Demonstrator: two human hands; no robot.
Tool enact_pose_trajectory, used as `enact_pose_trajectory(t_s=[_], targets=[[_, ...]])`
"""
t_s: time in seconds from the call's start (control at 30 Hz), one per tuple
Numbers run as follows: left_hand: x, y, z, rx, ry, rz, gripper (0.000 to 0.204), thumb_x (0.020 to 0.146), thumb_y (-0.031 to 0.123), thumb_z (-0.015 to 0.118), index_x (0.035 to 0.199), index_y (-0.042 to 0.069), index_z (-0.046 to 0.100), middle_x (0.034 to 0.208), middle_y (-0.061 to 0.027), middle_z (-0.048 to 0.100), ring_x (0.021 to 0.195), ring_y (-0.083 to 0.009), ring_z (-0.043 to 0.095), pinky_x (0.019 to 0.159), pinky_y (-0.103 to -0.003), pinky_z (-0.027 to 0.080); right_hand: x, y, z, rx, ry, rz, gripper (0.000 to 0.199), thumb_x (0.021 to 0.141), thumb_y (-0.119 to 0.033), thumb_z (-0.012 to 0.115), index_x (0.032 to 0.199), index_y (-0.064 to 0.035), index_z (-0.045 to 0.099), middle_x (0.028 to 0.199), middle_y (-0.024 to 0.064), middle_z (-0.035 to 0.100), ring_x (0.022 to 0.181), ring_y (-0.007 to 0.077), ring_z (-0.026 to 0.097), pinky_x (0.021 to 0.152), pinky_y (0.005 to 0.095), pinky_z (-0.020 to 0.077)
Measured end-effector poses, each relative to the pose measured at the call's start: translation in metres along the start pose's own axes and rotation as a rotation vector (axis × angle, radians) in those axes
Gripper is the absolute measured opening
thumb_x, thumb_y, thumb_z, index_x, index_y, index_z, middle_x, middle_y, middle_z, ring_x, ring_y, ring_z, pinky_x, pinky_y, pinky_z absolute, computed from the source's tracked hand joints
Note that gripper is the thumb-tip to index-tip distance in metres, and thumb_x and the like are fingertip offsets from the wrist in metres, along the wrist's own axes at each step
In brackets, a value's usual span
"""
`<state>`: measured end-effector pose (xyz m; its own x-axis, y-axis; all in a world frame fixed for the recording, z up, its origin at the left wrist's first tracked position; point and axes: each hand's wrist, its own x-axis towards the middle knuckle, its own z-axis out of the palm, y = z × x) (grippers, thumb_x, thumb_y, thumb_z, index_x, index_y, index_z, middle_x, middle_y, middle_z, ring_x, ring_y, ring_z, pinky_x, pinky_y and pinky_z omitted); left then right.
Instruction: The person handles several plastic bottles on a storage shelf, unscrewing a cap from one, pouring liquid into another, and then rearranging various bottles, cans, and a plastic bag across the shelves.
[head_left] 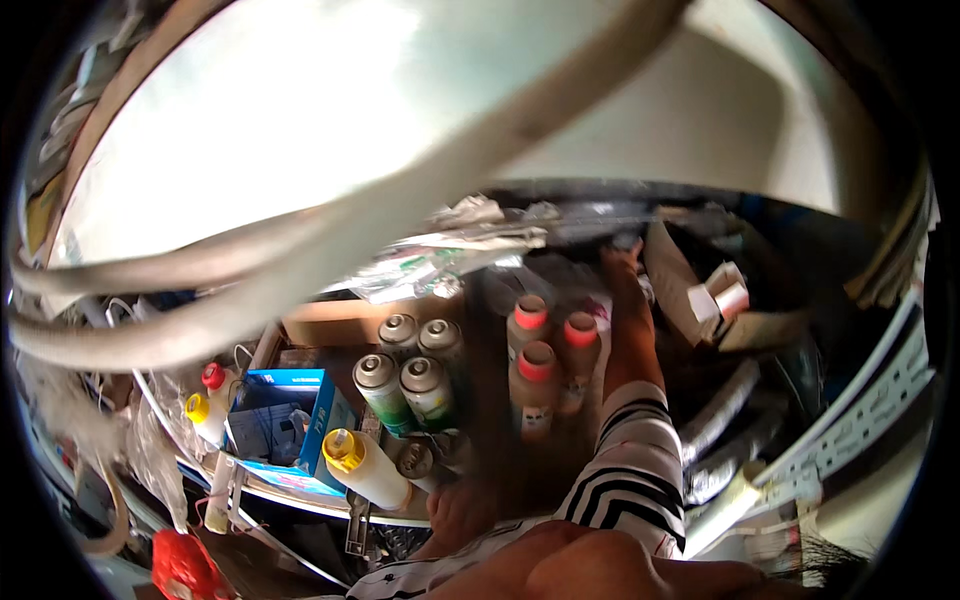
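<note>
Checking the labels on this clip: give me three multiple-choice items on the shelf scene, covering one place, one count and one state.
1. Where is the right hand?
A. On the blue box
B. At the back of the shelf, behind the red-capped cans
C. On the floor

2. How many red-capped cans stand together?
A. One
B. Three
C. Six

3. How does the large yellow-capped bottle sit?
A. Lying tilted at the shelf front
B. Upright at the back
C. Held in a hand

Answers:
1 B: the right hand, on a striped sleeve, reaches past the red-capped cans.
2 B: three red caps show in a cluster.
3 A: the yellow-capped bottle slants beside the upright cans.
</note>
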<state>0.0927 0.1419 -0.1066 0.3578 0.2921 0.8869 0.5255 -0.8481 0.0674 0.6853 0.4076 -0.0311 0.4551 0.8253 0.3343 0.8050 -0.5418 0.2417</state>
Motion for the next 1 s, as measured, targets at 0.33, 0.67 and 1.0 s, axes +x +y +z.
enact_pose_trajectory(t_s=[0.33,0.67,1.0], targets=[[0.007,0.001,-0.003,-0.006,-0.023,0.050,0.019,0.093,0.018,0.065,0.111,0.014,0.069,0.117,-0.0076,0.065,0.108,-0.0265,0.060,0.097,-0.044,0.041,-0.086,-0.009,-0.174,-0.062,0.036,-0.134,0.034,0.089,-0.008,0.056,0.121,-0.0102,0.064,0.130,0.0150,0.064,0.118,0.0368,0.065,0.108,0.0662,0.0381],[0.012,-0.001,-0.006,-0.147,-0.025,0.017,0.030,0.088,0.020,0.066,0.118,0.016,0.066,0.123,-0.0025,0.064,0.110,-0.0230,0.061,0.097,-0.043,0.043,-0.246,0.029,-0.301,0.620,0.483,-0.070,0.059,0.073,-0.008,0.085,0.127,-0.0034,0.063,0.124,0.0175,0.067,0.114,0.0313,0.066,0.101,0.0377,0.0505],[0.032,0.010,-0.032,-0.384,0.062,-0.034,0.028,0.093,0.018,0.061,0.121,0.013,0.062,0.125,-0.0082,0.060,0.110,-0.0284,0.057,0.101,-0.048,0.036,-0.448,-0.006,-0.344,1.879,0.230,0.172,0.058,0.085,-0.001,0.081,0.136,0.0007,0.054,0.122,0.0073,0.065,0.104,0.0140,0.065,0.093,0.0277,0.0546]])
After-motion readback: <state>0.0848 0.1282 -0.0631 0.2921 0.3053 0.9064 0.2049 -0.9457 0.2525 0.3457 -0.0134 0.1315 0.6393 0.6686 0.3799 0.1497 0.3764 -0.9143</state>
